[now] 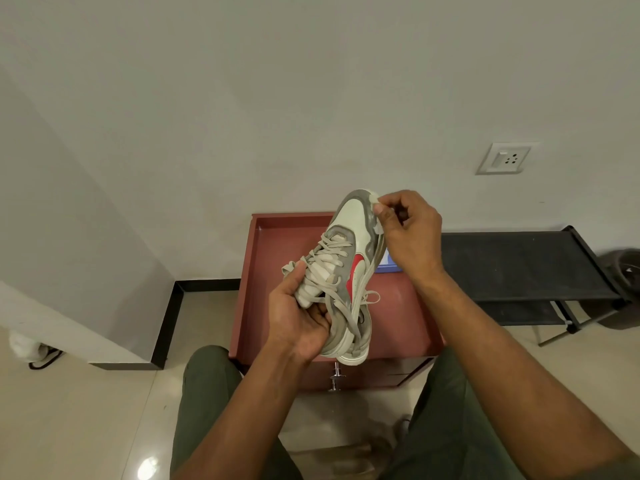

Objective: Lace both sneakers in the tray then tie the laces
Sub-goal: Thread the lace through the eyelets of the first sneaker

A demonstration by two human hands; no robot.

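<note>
Holding one sneaker [349,271] above the red tray [277,230], our left hand [298,320] curls around its tongue and laces [332,296]; right hand [408,230] pinches the toe. A second sneaker we cannot see.

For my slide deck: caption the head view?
Left hand and right hand hold a laced grey-white-red sneaker above a red-brown tray.

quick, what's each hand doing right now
Left hand: closed, gripping the sneaker at its tongue and heel end.
Right hand: closed, fingers pinching the sneaker's toe end.
</note>
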